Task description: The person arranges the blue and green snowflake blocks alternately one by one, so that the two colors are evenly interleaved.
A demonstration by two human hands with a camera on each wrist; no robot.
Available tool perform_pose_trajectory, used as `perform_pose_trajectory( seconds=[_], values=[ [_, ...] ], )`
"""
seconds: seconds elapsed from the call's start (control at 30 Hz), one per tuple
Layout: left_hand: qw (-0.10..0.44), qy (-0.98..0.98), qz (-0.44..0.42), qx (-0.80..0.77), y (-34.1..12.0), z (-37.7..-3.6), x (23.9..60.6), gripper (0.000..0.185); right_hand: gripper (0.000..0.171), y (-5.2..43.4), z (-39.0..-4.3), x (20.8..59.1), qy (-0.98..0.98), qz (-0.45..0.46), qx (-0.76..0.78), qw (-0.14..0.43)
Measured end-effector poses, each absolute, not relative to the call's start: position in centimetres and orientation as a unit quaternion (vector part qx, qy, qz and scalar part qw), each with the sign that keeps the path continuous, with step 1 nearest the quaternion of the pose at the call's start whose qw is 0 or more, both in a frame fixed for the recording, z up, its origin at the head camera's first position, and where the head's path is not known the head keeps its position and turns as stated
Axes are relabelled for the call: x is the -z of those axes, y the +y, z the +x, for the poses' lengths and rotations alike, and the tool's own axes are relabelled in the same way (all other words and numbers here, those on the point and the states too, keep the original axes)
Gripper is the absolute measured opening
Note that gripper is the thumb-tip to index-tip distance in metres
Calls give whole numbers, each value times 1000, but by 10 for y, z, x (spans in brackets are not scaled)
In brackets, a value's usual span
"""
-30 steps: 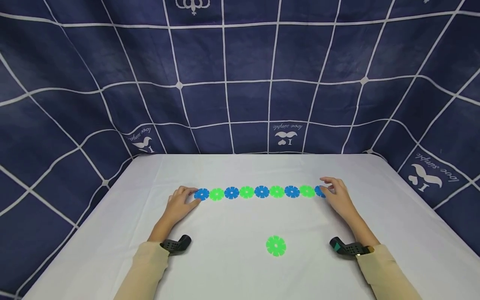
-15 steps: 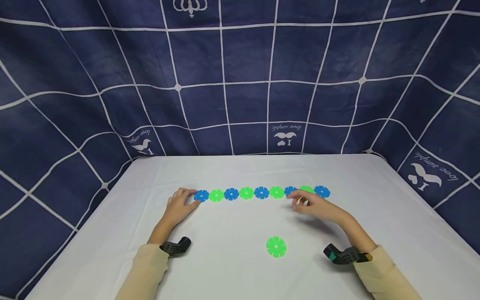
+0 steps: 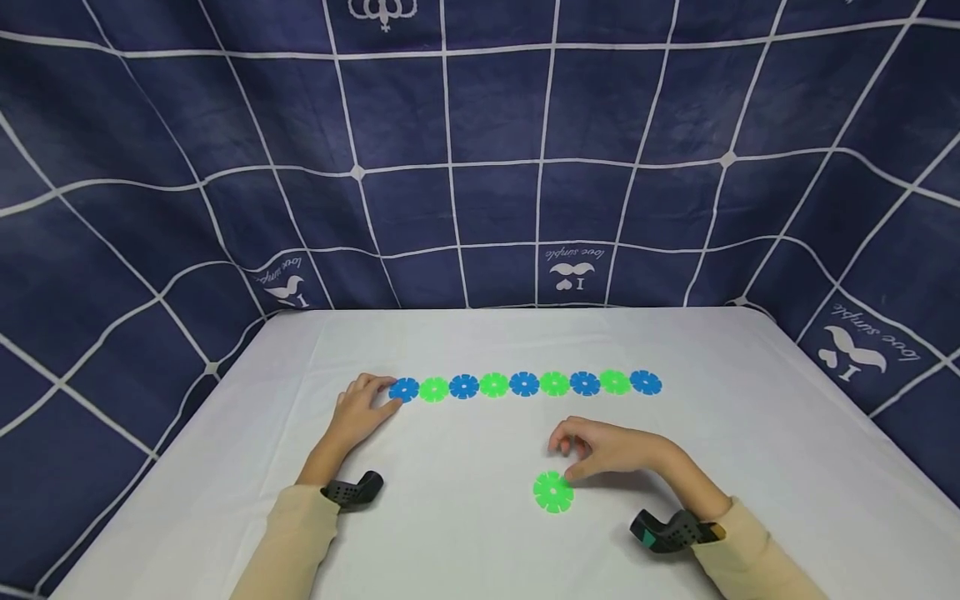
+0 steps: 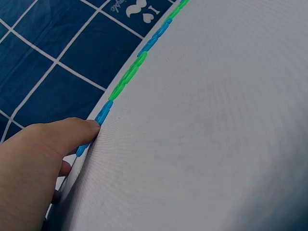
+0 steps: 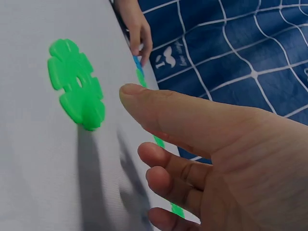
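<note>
Bright, even overhead light, soft shadows; head view bows at edges, wrist close-ups slightly blurred.

Both arms in long beige sleeves [image 3: 288, 542], plain, cuffs ending at the wrists. Hands bare. Left hand [image 3: 358, 412]; right hand [image 3: 611, 448]. Black wrist device [image 3: 352, 490] strapped at each cuff, angled housing, dotted or perforated surface. The right unit [image 3: 670, 531] shows a teal patch and what may be a yellow tab; too small to confirm.

In my left wrist view the disc row [image 4: 126, 79] shows only edge-on, cut off at 12 o'clock. My right grip [image 5: 211, 159] hides part of the row in the right wrist view.
</note>
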State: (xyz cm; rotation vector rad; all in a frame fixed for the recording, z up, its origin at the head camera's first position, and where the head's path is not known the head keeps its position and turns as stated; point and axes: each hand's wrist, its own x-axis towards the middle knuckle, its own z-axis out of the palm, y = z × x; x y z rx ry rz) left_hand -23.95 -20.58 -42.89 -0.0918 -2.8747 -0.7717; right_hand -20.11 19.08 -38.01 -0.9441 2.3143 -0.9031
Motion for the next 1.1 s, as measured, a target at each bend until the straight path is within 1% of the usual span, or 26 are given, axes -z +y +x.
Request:
perform_pose_trajectory(
  seconds=[0.17,0.33,0.47,0.67,0.9,1.1],
  values=[
    [87,-962,-32,259,-206,-239,428,48,36,184,-197,383,843,-350,315,260],
    [80,-962,-34,258,-206,-237,430,49,36,181,-191,386,840,-360,296,276],
    [85,-962,-35,258,-206,-237,430,48,36,179,-189,385,844,-358,291,273],
    [83,-963,-31,256,-206,-240,429,48,40,178,-188,383,854,-347,275,273],
    [81,-961,-31,263,-205,-240,429,48,39,178,-188,383,859,-346,263,270],
    [85,-961,-29,263,-205,-240,431,48,41,176,-187,383,839,-358,290,290]
  ],
)
